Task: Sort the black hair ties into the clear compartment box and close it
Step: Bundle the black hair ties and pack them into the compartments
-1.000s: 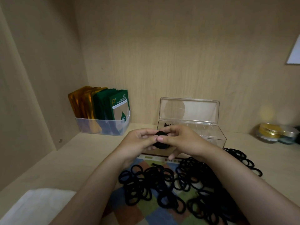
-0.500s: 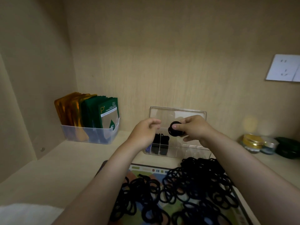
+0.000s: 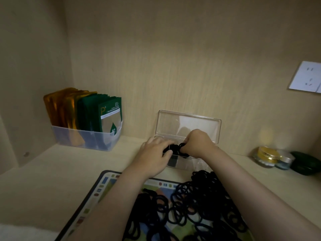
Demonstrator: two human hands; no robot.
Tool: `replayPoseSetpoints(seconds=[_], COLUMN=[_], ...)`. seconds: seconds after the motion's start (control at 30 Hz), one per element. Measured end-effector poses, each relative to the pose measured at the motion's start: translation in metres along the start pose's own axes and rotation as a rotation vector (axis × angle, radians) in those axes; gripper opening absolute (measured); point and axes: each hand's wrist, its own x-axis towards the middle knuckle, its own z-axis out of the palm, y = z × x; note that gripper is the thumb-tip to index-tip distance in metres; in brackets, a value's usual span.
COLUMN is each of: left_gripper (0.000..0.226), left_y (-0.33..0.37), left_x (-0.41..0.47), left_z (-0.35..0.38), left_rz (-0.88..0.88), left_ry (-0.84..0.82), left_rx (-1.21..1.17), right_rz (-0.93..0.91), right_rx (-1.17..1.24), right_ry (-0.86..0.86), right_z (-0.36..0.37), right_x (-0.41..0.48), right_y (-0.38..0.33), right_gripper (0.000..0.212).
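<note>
The clear compartment box (image 3: 192,163) stands against the back wall with its lid (image 3: 188,125) upright and open. Both hands are over its left end. My right hand (image 3: 198,145) grips a small bundle of black hair ties (image 3: 175,148) just above the left compartments. My left hand (image 3: 152,153) meets it there, with the bundle's left end between its fingers and thumb. Dark ties show inside a left compartment (image 3: 172,161). A big loose pile of black hair ties (image 3: 199,202) lies on the coloured mat (image 3: 106,185) in front of the box.
A clear bin of gold and green sachets (image 3: 86,138) stands at the back left. Small jars (image 3: 267,156) and a dark green case (image 3: 305,163) sit at the back right. A wall socket (image 3: 305,77) is up on the right. White cloth (image 3: 17,232) lies at the bottom left.
Both hands have dropped from in front of the lid onto the box's left end. The right hand brought its bundle of ties down, and the left hand has closed in on it.
</note>
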Motion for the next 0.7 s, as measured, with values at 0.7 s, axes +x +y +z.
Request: replayPoseSetpoints(seconds=[0.7], left_gripper=[0.046], left_y=[0.008], left_x=[-0.001], left_z=[0.011], left_rz=[0.178], left_ry=[0.052], left_rx=[0.100], right_rz=[-0.263], right_rx=[-0.116], right_ry=[-0.092], right_z=[-0.013], right_x=[-0.028], right_y=[0.018], right_gripper=[0.024])
